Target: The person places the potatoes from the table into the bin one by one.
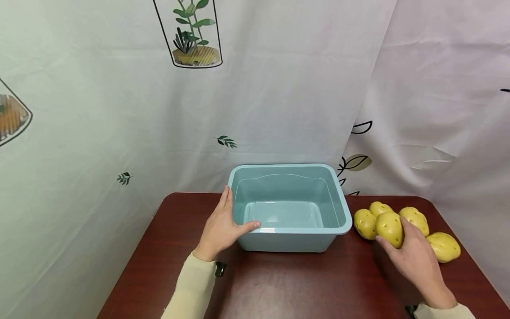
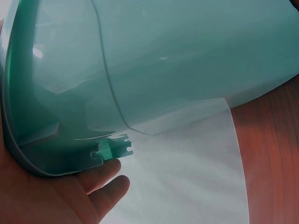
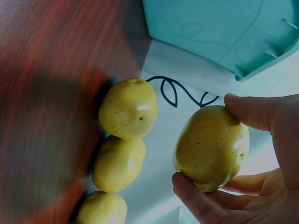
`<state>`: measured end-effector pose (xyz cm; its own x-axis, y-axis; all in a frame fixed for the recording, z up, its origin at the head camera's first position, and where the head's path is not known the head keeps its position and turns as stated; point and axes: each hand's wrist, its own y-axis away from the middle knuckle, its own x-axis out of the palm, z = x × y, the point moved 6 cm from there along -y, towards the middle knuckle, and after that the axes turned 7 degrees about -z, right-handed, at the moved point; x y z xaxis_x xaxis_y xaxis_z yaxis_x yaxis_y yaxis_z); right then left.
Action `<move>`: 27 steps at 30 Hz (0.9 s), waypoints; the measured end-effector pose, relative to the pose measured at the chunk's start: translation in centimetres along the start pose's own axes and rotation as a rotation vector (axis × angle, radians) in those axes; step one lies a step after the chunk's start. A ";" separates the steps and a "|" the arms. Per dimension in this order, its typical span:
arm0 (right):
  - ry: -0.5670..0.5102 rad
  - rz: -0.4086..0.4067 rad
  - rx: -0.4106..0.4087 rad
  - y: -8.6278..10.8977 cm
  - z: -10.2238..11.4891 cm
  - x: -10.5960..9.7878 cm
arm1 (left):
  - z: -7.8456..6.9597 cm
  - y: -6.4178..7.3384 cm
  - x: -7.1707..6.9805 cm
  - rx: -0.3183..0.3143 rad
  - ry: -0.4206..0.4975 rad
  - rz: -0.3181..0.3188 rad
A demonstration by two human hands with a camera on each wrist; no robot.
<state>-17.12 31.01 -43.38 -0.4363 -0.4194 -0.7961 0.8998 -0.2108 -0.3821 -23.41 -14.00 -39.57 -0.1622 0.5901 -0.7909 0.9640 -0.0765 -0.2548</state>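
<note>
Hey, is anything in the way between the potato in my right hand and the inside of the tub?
Yes: one loose potato lies on the table by the right side of the tub, and its rim stands in the way too. The held potato looks lifted, so it could probably pass over both.

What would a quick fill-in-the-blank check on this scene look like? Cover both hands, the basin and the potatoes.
1. The right hand holds exactly ____ yellow potato.
2. Another ____ potatoes lie on the table.
3. In the head view, the left hand touches the blue-green plastic basin near its front ____ corner.
4. In the head view, all the potatoes are to the ____ of the basin.

Missing words: one; four; left; right.
</note>
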 end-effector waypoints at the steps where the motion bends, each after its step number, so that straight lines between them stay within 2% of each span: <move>1: -0.001 -0.002 -0.002 0.0 0.1 0.0 | 0.0 0.0 0.0 0.000 -0.002 0.000; 14: -0.043 -0.074 -0.060 -0.4 1.2 -0.6 | 0.0 0.0 0.1 0.010 0.003 -0.021; 27: -0.048 -0.050 -0.055 -0.7 2.3 -1.0 | 0.0 0.0 0.0 -0.006 0.014 0.007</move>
<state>-17.35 29.57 -41.26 -0.4790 -0.4518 -0.7526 0.8755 -0.1844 -0.4466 -23.40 -13.98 -39.54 -0.1528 0.6011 -0.7845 0.9662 -0.0761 -0.2464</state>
